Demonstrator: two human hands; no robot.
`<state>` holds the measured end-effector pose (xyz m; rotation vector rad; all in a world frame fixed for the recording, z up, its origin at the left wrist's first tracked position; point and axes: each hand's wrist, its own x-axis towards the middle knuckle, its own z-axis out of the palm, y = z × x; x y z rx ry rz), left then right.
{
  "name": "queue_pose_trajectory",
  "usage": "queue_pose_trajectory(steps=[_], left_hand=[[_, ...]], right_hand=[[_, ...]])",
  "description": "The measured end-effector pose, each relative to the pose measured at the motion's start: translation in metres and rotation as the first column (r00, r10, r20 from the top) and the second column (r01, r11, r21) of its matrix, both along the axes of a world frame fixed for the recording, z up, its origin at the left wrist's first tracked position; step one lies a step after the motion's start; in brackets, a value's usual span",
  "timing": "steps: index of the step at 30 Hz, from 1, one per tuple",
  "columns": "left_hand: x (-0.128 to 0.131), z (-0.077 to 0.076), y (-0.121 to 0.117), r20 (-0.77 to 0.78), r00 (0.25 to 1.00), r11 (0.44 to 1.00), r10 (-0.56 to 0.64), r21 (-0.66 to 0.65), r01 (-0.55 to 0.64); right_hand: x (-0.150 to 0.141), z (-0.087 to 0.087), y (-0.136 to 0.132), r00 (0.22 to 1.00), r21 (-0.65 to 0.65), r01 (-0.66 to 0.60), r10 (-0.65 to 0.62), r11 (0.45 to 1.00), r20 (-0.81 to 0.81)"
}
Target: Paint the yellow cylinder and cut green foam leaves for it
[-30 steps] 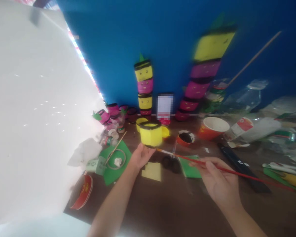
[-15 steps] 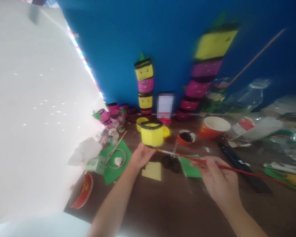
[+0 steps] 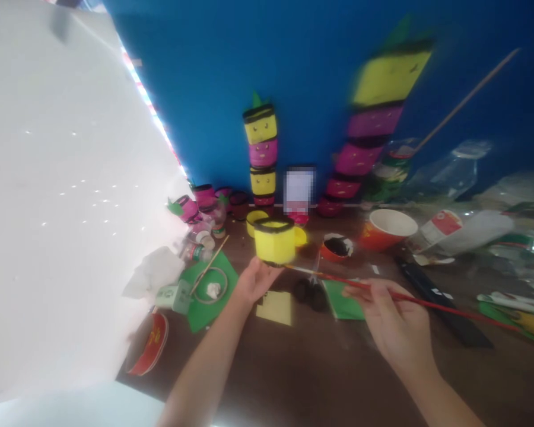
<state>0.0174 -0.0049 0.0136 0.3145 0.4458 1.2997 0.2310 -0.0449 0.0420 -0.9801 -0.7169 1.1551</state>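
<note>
A yellow cup-like piece with black bands at its top and bottom rests on the fingers of my left hand, which supports it from below. My right hand pinches a long red-handled paintbrush. The brush tip touches or nearly touches the lower black band of the piece, on its right side. Behind the piece sit a yellow ring-shaped piece and a small yellow dish. To the right is a small red bowl of black paint.
Scissors, yellow paper and green sheets lie on the brown table. A red paper cup, clear bottles and a black strip are at right. Decorated stacks stand against the blue wall.
Both hands, the yellow piece and the paintbrush hold nearly the same positions. The brush tip appears shifted very slightly to the right, and the whole view has moved a little.
</note>
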Motion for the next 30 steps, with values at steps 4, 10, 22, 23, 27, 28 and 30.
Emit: queue_pose_trajectory(steps=[4,10,22,23,27,28,30], left_hand=[[0.0003,0.0015,-0.0002,0.001,1.0,1.0,0.005,-0.011,-0.005],[-0.0006,0.0002,0.0003,0.008,1.0,1.0,0.009,-0.016,-0.009],[0.0001,-0.0042,0.0021,0.006,1.0,0.999,0.004,-0.033,-0.004],[-0.0001,-0.0053,0.0023,0.006,1.0,1.0,-0.001,-0.023,0.001],[-0.0007,-0.0072,0.0023,0.005,1.0,1.0,-0.01,-0.011,0.01],[-0.0006,-0.0068,0.0021,0.003,1.0,1.0,-0.007,-0.022,0.007],[-0.0001,-0.0049,0.0017,0.001,1.0,0.999,0.001,-0.051,-0.001]], right_hand=[[0.0005,-0.0019,-0.0003,0.999,-0.003,0.016,-0.016,1.0,0.029],[0.0038,-0.0035,-0.0008,0.997,0.033,-0.007,0.004,0.999,0.079],[0.005,0.0018,-0.0064,0.988,0.169,-0.138,0.123,0.976,0.096],[0.0049,0.0013,-0.0064,0.988,0.165,-0.136,0.122,0.977,0.093],[0.0052,-0.0013,-0.0056,0.99,0.146,-0.126,0.115,0.981,0.084],[0.0055,-0.0021,-0.0053,0.99,0.138,-0.125,0.114,0.983,0.087],[0.006,-0.0035,-0.0048,0.991,0.123,-0.114,0.103,0.986,0.09]])
